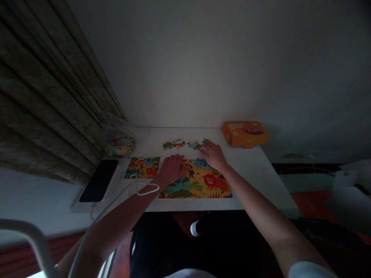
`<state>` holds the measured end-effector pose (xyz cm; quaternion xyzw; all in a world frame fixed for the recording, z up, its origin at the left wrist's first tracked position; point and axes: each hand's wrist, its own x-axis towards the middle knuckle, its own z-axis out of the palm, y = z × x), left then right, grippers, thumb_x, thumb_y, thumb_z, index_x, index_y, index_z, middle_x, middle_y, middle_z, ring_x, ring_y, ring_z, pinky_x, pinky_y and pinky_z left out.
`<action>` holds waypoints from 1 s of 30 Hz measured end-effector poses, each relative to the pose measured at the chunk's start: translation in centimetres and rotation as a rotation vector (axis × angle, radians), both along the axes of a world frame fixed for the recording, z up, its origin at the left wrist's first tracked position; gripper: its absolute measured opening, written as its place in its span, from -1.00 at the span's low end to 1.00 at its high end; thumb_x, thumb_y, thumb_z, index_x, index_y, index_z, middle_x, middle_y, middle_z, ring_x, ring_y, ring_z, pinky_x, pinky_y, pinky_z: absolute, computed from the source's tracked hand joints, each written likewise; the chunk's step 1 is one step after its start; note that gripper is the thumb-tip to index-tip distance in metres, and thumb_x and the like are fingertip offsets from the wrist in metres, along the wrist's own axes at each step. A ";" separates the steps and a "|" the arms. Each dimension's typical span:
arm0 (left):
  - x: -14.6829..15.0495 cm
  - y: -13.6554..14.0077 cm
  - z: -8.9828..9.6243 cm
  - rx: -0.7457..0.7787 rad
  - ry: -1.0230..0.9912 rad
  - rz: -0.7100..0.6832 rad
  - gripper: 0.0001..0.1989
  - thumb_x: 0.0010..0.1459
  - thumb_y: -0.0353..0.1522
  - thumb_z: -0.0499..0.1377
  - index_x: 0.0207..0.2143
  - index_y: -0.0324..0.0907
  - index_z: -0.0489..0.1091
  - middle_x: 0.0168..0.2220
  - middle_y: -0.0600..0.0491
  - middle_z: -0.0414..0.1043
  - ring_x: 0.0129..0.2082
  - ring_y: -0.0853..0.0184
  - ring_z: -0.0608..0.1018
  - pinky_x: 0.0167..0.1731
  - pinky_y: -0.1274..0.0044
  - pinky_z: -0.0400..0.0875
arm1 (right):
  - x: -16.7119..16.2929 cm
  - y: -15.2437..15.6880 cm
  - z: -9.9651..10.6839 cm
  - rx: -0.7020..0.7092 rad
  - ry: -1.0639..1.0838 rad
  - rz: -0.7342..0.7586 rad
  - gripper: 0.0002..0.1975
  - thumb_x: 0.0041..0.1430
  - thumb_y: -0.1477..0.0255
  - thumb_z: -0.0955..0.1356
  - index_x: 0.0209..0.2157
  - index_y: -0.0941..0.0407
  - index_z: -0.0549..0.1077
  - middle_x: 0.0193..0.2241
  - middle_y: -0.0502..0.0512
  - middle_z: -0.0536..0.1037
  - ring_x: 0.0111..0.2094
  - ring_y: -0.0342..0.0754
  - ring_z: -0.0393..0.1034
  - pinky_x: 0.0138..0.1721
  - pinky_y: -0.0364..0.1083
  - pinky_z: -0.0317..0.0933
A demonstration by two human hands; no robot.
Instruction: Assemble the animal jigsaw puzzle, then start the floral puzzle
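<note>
A colorful jigsaw puzzle (181, 191) with lions and a crocodile lies on the white table in front of me, largely joined. My left hand (171, 170) rests flat over its upper left part, fingers stretched out and covering some of it. Beyond the puzzle's top edge, my right hand (213, 155) is closed with its fingertips at a loose puzzle piece (206, 141), which they partly hide. More loose puzzle pieces (174, 144) lie in a row to the left of it. A smaller reference picture card (143, 167) showing the same scene lies left of the puzzle.
An orange puzzle box (245, 134) stands at the table's back right. On the left are a black-screened phone (99, 180), a clear bag (119, 144) of colorful pieces, and a white cable (124, 190) crossing over my left forearm. A wall rises behind the table (255, 175).
</note>
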<state>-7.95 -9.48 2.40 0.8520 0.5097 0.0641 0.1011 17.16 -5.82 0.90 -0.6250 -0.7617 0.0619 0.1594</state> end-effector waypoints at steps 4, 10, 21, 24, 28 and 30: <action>0.6 -0.6 -0.5 0.046 0.034 0.016 -0.44 0.35 0.02 0.02 0.19 -0.14 0.36 0.12 -0.21 0.39 0.14 -0.03 0.37 0.17 0.19 0.16 | -0.7 -5.3 -0.6 0.013 -0.088 0.030 -0.44 0.41 0.02 0.19 0.20 0.08 0.42 0.33 0.33 0.31 0.31 0.25 0.16 0.29 0.31 -0.04; 1.3 0.4 -1.0 0.082 0.080 0.060 -0.43 0.34 0.03 0.03 0.11 -0.21 0.39 0.04 -0.24 0.38 0.08 -0.04 0.38 0.09 0.22 0.20 | -1.4 -7.4 -0.5 0.044 -0.163 0.038 -0.40 0.37 -0.04 0.20 0.13 0.13 0.44 0.06 0.35 0.50 0.08 0.23 0.32 0.12 0.17 0.08; 2.4 2.0 -0.8 -0.024 0.057 0.100 -0.47 0.43 -0.02 -0.09 -0.10 -0.24 0.46 -0.12 -0.23 0.54 -0.03 0.04 0.55 0.03 0.30 0.28 | -1.9 -4.4 0.0 -0.003 -0.182 0.034 -0.45 0.40 -0.05 0.15 -0.09 0.12 0.46 -0.12 0.30 0.56 -0.02 0.20 0.37 -0.02 0.08 0.14; 2.4 2.2 -0.4 -0.062 0.075 0.107 -0.48 0.43 -0.03 -0.09 -0.09 -0.22 0.48 -0.19 -0.21 0.58 -0.11 0.05 0.60 -0.03 0.30 0.32 | -1.9 -4.1 0.2 -0.041 -0.165 0.087 -0.46 0.41 -0.03 0.16 -0.07 0.13 0.48 -0.16 0.28 0.60 -0.09 0.15 0.45 -0.04 0.04 0.18; 2.5 2.4 0.2 -0.097 0.125 0.124 -0.45 0.42 -0.02 -0.13 -0.08 -0.18 0.50 -0.21 -0.20 0.59 -0.16 0.03 0.62 -0.16 0.33 0.38 | -1.9 -3.5 0.6 -0.109 -0.168 0.141 -0.45 0.43 -0.01 0.16 -0.19 0.11 0.57 -0.21 0.26 0.65 -0.18 0.10 0.52 -0.12 -0.02 0.23; 2.4 2.5 0.6 -0.121 0.137 0.123 -0.45 0.42 -0.01 -0.13 -0.10 -0.16 0.51 -0.21 -0.20 0.59 -0.15 0.03 0.63 -0.18 0.33 0.39 | -1.9 -3.2 1.0 -0.155 -0.162 0.127 -0.43 0.44 -0.01 0.16 -0.27 0.08 0.60 -0.26 0.23 0.67 -0.24 0.07 0.54 -0.19 -0.05 0.23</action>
